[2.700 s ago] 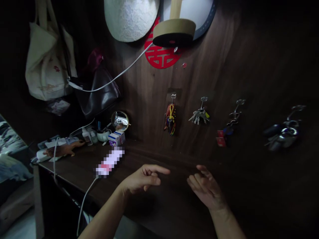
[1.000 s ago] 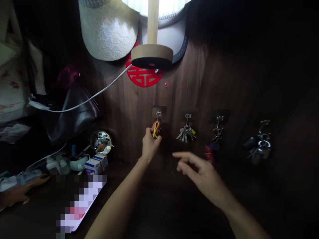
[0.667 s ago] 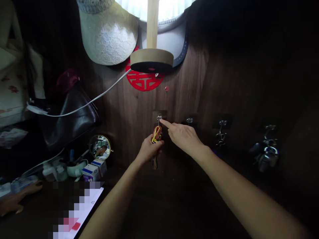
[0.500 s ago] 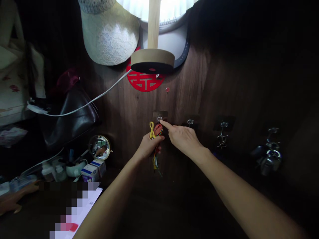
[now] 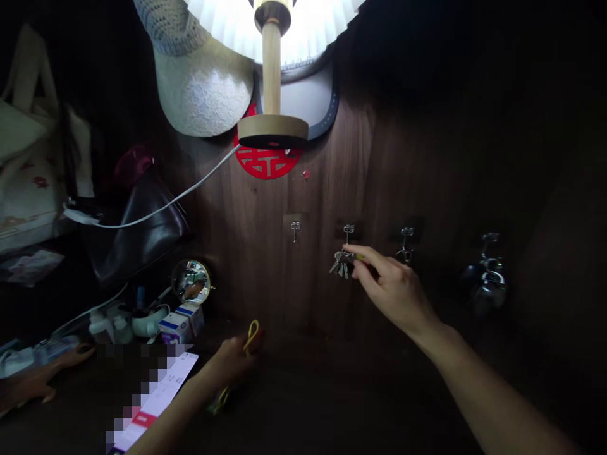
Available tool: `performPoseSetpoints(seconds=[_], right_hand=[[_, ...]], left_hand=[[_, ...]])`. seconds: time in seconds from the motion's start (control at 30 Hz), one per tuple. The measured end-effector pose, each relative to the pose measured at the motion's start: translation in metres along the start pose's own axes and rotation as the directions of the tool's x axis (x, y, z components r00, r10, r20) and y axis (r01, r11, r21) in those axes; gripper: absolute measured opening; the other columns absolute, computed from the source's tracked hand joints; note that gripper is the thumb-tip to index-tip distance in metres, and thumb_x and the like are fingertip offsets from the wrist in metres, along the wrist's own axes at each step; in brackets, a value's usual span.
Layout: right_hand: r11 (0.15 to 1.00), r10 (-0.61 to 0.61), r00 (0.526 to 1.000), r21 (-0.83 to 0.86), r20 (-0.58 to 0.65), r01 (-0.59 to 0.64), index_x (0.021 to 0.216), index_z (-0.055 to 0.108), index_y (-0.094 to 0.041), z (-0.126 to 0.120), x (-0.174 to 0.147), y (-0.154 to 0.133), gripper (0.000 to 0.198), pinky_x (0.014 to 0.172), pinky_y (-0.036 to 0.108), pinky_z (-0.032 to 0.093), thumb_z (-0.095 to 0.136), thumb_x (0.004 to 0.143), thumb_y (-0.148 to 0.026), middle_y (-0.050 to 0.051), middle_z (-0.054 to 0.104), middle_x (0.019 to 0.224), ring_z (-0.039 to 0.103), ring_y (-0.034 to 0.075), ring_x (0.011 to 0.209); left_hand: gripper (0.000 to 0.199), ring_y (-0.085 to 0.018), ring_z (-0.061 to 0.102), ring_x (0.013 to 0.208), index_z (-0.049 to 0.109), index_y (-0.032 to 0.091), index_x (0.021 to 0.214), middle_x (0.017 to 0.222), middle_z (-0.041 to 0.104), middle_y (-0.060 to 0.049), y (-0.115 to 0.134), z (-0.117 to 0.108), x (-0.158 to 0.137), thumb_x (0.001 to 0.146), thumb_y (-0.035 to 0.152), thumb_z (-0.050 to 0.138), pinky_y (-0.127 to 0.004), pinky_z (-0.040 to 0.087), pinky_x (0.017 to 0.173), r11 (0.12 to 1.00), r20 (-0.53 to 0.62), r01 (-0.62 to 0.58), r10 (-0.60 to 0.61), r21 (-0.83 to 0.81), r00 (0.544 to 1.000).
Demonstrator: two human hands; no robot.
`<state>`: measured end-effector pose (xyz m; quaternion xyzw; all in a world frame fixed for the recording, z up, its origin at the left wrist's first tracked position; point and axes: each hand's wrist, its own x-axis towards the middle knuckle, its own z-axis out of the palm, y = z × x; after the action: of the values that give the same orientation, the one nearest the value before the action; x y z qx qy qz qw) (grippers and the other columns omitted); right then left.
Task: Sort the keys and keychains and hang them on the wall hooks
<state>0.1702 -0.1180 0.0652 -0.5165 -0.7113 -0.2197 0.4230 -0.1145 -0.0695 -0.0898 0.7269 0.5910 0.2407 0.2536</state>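
My right hand (image 5: 396,294) pinches a bunch of metal keys (image 5: 340,264) just under the second wall hook (image 5: 349,229). Whether the keys still hang on that hook I cannot tell. A bit of yellow shows between my fingers. Low on the left, my left hand (image 5: 230,361) is closed around a corded ornament; its yellow cord loop (image 5: 251,336) sticks up above the fingers and tassel ends (image 5: 219,401) dangle below, blurred. The first wall hook (image 5: 295,229) hangs bare on the dark wood panel.
Keys and metal rings hang on the third hook (image 5: 406,234) and the right-hand hook (image 5: 491,239). A lit lamp (image 5: 272,69) is overhead, before caps (image 5: 203,88). At left are a dark bag (image 5: 142,221), a round mirror (image 5: 191,282), small boxes (image 5: 177,323) and a brown finger-like shape (image 5: 47,377).
My left hand has drawn the corded ornament off toward the lower left, leaving the first hook bare. My right hand has moved right from that hook and taken hold of the keys.
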Motion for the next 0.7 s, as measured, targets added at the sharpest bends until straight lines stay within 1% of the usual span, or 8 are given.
performPoseSetpoints(seconds=[0.07, 0.17, 0.27, 0.37, 0.43, 0.53, 0.63, 0.7], right_hand=[[0.994, 0.095, 0.994, 0.041, 0.045, -0.097, 0.11, 0.06, -0.026, -0.005, -0.016, 0.013, 0.031, 0.065, 0.026, 0.046, 0.042, 0.085, -0.024, -0.001, 0.069, 0.078, 0.064, 0.015, 0.07], [0.976, 0.201, 0.974, 0.063, 0.104, -0.208, 0.109, 0.059, -0.026, -0.009, -0.029, 0.026, 0.03, 0.057, 0.024, 0.044, 0.043, 0.084, -0.025, -0.002, 0.068, 0.07, 0.062, 0.014, 0.063], [0.961, 0.254, 0.96, 0.079, 0.121, -0.265, 0.109, 0.059, -0.027, -0.011, -0.032, 0.032, 0.03, 0.052, 0.023, 0.041, 0.043, 0.083, -0.026, -0.003, 0.067, 0.068, 0.059, 0.013, 0.055], [0.944, 0.296, 0.946, 0.11, 0.133, -0.311, 0.108, 0.059, -0.026, -0.013, -0.031, 0.035, 0.031, 0.049, 0.022, 0.04, 0.042, 0.083, -0.026, -0.003, 0.068, 0.07, 0.056, 0.011, 0.049], [0.941, 0.298, 0.945, 0.124, 0.137, -0.315, 0.108, 0.059, -0.025, -0.015, -0.03, 0.037, 0.03, 0.05, 0.023, 0.04, 0.042, 0.083, -0.025, -0.002, 0.068, 0.074, 0.056, 0.011, 0.049], [0.957, 0.254, 0.961, 0.117, 0.111, -0.266, 0.106, 0.059, -0.024, -0.016, -0.024, 0.042, 0.03, 0.054, 0.023, 0.042, 0.043, 0.082, -0.023, -0.001, 0.069, 0.082, 0.058, 0.012, 0.057], [0.976, 0.199, 0.977, 0.077, 0.077, -0.204, 0.106, 0.06, -0.024, -0.017, -0.013, 0.048, 0.03, 0.061, 0.025, 0.043, 0.043, 0.081, -0.019, 0.0, 0.068, 0.09, 0.06, 0.014, 0.069], [0.986, 0.161, 0.985, 0.033, 0.068, -0.164, 0.106, 0.059, -0.024, -0.017, -0.004, 0.051, 0.031, 0.066, 0.025, 0.044, 0.042, 0.081, -0.017, 0.0, 0.067, 0.095, 0.061, 0.015, 0.078]], left_hand=[[0.025, -0.023, 0.065, 0.081, 0.062, 0.02, 0.09, 0.081, 0.069, -0.004, -0.024, 0.005, -0.014, 0.066, 0.019, 0.055, -0.024, 0.042, 0.064, 0.991, 0.048, 0.069, -0.075, 0.114, 0.996], [0.041, -0.027, 0.063, 0.092, 0.054, 0.024, 0.11, 0.095, 0.068, -0.006, -0.029, 0.005, -0.029, 0.069, 0.025, 0.054, -0.028, 0.044, 0.071, 0.968, 0.05, 0.114, -0.128, 0.225, 0.991], [0.053, -0.029, 0.059, 0.102, 0.045, 0.018, 0.123, 0.114, 0.06, -0.012, -0.01, 0.001, -0.033, 0.071, 0.03, 0.052, -0.033, 0.044, 0.079, 0.937, 0.014, 0.075, -0.085, 0.341, 0.996], [0.059, -0.032, 0.048, 0.116, 0.043, 0.016, 0.126, 0.127, 0.051, -0.014, 0.022, -0.001, -0.024, 0.072, 0.035, 0.054, -0.04, 0.039, 0.091, 0.93, -0.068, -0.034, 0.064, 0.366, 0.996], [0.06, -0.029, 0.046, 0.119, 0.042, 0.016, 0.127, 0.13, 0.048, -0.014, 0.05, 0.0, -0.008, 0.074, 0.041, 0.055, -0.038, 0.036, 0.097, 0.957, -0.099, -0.194, 0.219, 0.217, 0.971], [0.061, -0.024, 0.05, 0.114, 0.043, 0.015, 0.124, 0.126, 0.05, -0.014, 0.102, 0.005, 0.024, 0.073, 0.044, 0.058, -0.033, 0.04, 0.095, 0.907, -0.162, -0.404, 0.383, -0.122, 0.909], [0.06, -0.023, 0.053, 0.108, 0.044, 0.011, 0.12, 0.118, 0.054, -0.017, 0.163, 0.015, 0.054, 0.072, 0.042, 0.061, -0.034, 0.042, 0.091, 0.797, -0.278, -0.476, 0.394, -0.371, 0.876], [0.058, -0.023, 0.055, 0.102, 0.046, 0.009, 0.113, 0.112, 0.055, -0.018, 0.2, 0.025, 0.064, 0.07, 0.043, 0.064, -0.034, 0.043, 0.087, 0.768, -0.38, -0.477, 0.327, -0.427, 0.866]])
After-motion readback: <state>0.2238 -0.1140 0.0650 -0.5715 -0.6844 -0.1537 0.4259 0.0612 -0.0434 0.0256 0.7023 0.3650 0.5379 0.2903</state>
